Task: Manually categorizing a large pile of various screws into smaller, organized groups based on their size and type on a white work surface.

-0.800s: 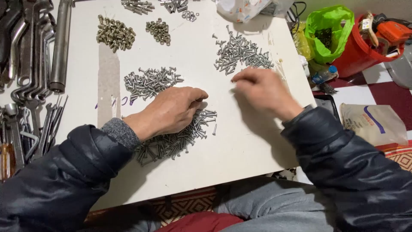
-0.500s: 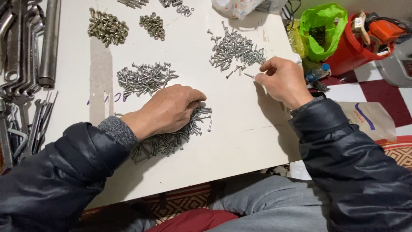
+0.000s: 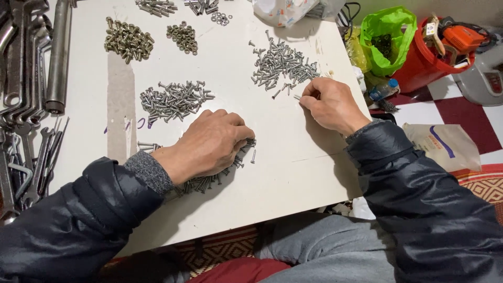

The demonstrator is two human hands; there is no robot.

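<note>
At the right edge of the white tabletop (image 3: 272, 173), the right hand (image 3: 330, 105) pinches one small screw (image 3: 297, 97) between closed fingertips; its long axis seems to run left–right, though which end is the head cannot be told. Just beyond lies a right-hand screw pile (image 3: 283, 65). The left hand (image 3: 212, 144) rests palm-down, fingers curled together, on the nearest screw pile (image 3: 209, 181). A middle screw pile (image 3: 175, 99) sits beyond it. Two brass-coloured heaps (image 3: 128, 42) lie far left. Spanners (image 3: 21, 105) flank the left edge.
</note>
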